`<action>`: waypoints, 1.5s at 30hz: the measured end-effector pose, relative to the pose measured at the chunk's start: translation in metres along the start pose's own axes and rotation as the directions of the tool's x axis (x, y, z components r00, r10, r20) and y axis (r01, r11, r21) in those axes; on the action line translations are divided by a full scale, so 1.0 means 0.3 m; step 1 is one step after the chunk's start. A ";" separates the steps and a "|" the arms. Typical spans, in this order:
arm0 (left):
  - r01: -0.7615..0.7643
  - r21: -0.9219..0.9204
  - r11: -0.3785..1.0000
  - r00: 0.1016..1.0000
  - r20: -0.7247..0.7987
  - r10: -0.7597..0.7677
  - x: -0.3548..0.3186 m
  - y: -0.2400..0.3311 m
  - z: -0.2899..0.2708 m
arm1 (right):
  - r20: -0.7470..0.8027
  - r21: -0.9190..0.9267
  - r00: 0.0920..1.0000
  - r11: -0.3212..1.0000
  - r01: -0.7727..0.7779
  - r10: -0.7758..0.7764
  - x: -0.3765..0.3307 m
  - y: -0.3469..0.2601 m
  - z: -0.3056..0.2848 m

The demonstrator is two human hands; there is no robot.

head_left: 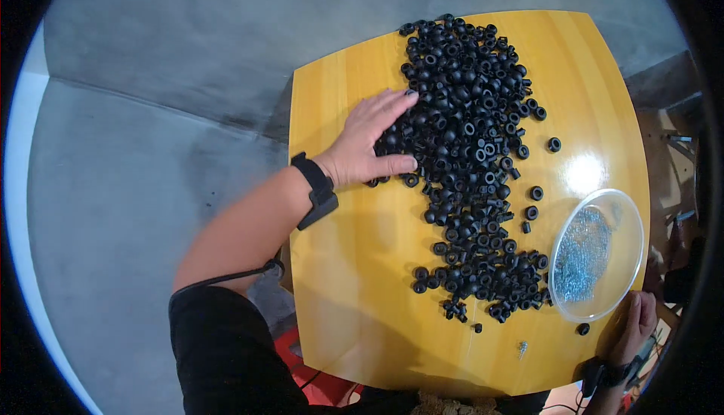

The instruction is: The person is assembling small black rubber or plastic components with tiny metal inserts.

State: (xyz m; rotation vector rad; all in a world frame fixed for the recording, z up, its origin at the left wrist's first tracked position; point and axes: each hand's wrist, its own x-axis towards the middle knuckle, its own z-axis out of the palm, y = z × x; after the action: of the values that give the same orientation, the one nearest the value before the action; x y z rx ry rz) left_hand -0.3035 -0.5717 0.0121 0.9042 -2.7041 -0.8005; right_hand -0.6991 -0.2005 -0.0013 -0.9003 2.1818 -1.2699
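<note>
Smooth, rounded black caps (464, 106) with hollow ends heap down the middle of the glossy wood-grained bench (354, 264). A clear round bowl (624, 253) of silvery bits (582, 256) sits right. The left hand (360, 141) reaches palm-down to the heap's left edge, fingers spread. The right hand (639, 321) curls near right; whether its fingers grip anything cannot be told.

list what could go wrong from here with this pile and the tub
The heap reaches the table's far edge, so a push from the left hand could send black parts over.
The tub sits near the right edge beside the right hand; a knock might spill its metal bits.
</note>
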 end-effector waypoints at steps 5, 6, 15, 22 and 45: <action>0.033 0.061 0.998 0.995 -0.092 -0.027 -0.102 0.109 0.064 | -0.062 0.022 0.997 0.999 0.043 -0.042 0.002 0.000 0.012; 0.039 0.068 0.997 0.992 -0.124 -0.031 -0.117 0.136 0.081 | -0.046 0.057 0.998 0.998 0.037 -0.035 0.003 -0.007 0.008; 0.174 0.110 0.979 0.956 -0.257 -0.141 -0.296 0.322 0.251 | -0.043 0.120 0.996 0.989 0.085 -0.080 0.000 0.039 -0.015; 0.296 0.082 0.952 0.914 -0.312 -0.258 -0.364 0.451 0.317 | 0.048 0.231 0.994 0.970 0.082 -0.096 0.014 0.038 -0.013; 0.468 0.075 0.880 0.818 -0.413 -0.400 -0.472 0.688 0.491 | 0.240 0.021 0.928 0.957 0.288 -0.284 -0.025 0.034 -0.072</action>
State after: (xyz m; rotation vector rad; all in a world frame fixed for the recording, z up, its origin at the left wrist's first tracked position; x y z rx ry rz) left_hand -0.3427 -0.2841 0.0011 1.5784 -2.2639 -0.3894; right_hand -0.7116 -0.1787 0.0003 -1.3446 1.9213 -1.1995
